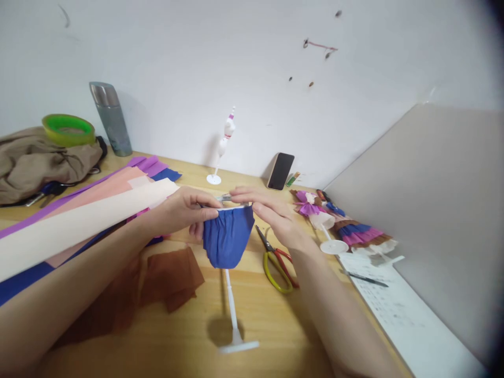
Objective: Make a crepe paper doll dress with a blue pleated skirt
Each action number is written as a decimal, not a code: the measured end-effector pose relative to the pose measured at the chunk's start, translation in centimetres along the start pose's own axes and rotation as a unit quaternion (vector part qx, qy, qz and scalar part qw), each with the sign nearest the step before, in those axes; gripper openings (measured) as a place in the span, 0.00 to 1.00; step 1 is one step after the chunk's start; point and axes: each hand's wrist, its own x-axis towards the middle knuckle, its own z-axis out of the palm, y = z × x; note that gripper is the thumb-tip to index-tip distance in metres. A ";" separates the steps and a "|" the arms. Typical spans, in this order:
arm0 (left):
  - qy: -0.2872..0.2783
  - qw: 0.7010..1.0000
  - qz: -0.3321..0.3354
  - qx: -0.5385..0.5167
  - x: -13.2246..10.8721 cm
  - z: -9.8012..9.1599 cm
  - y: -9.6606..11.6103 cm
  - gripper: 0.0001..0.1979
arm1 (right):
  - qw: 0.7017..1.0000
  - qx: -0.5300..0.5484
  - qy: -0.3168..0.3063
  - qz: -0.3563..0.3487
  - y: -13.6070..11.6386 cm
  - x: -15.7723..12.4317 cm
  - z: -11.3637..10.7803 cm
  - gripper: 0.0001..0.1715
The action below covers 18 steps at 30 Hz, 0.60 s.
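both hands are up on the blue paper skirt [228, 236], which sits gathered at the top of a thin white stand [233, 315] in the middle of the wooden table [275, 325]. the left hand [185, 210] is pinched shut on the skirt's upper rim, and the right hand [275, 215] has thumb and forefinger closed on the other side of that rim. a small grey thing [224, 198] sits between the fingertips, too small to make out.

the risks, as i judge them: the paper looks thin and crinkled, so a hard tug at the rim could tear it or pull the gathers loose. the stand is tall on a small foot, so a sideways push from either hand could tip it. the scissors [277, 265] lie just beside the right wrist with the blades toward the skirt, and a dropped forearm could catch them. the brown paper [169, 278] lies under the left arm and could get dragged.

writing: the white sheet [397, 315] at right carries rows of print, too blurred to read. the phone [281, 170] leans dark against the wall. i can read no brand.
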 end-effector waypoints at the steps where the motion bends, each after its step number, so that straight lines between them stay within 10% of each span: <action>1: -0.011 1.000 -0.009 0.004 -0.1 0.0 0.1 0.08 | 0.999 0.025 -0.029 0.014 0.2 0.0 0.2 0.18; 10: -0.123 0.989 -0.081 -0.034 -0.7 -0.9 0.3 0.18 | 0.974 0.162 -0.082 0.136 2.1 0.3 1.1 0.13; 14: -0.052 0.995 -0.031 -0.083 -0.3 -1.9 -0.3 0.33 | 0.973 0.171 0.036 0.150 2.1 0.6 0.2 0.12; 18: 0.099 0.994 0.048 -0.026 -0.1 -2.4 0.2 0.24 | 0.975 0.145 0.099 0.136 1.8 0.8 -1.2 0.10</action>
